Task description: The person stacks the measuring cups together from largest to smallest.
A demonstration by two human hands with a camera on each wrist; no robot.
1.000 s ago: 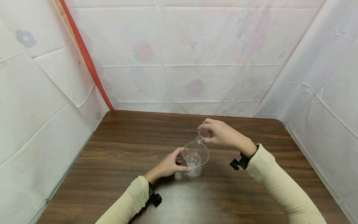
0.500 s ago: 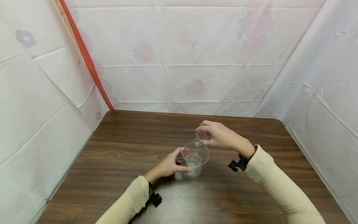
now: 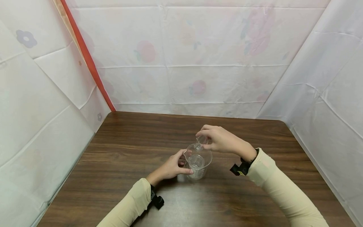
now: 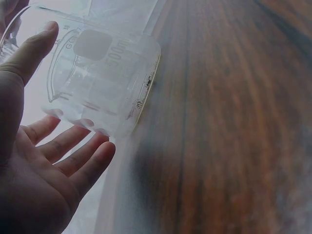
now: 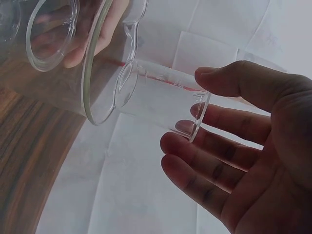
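Observation:
A large clear glass beaker (image 3: 200, 173) stands upright on the wooden table, with 500ml printed on its wall (image 4: 114, 61). My left hand (image 3: 173, 167) grips its left side, thumb in front and fingers round the back. Inside it sits a smaller glass vessel (image 3: 196, 161), its rim also showing in the right wrist view (image 5: 36, 48). My right hand (image 3: 222, 139) pinches a small glass beaker (image 5: 158, 97) near its rim between thumb and fingertips. That beaker's base overlaps the far side of the large beaker's mouth in the head view.
The dark wood tabletop (image 3: 127, 135) extends around both hands. White printed sheets (image 3: 181, 56) hang at the back and both sides, with a red strip (image 3: 88, 56) at the left rear corner. A small black camera (image 3: 239, 168) is strapped to each wrist.
My right hand has moved left and slightly toward me, bringing the small beaker from beside the large beaker's far rim to over its mouth. My left hand has stayed still.

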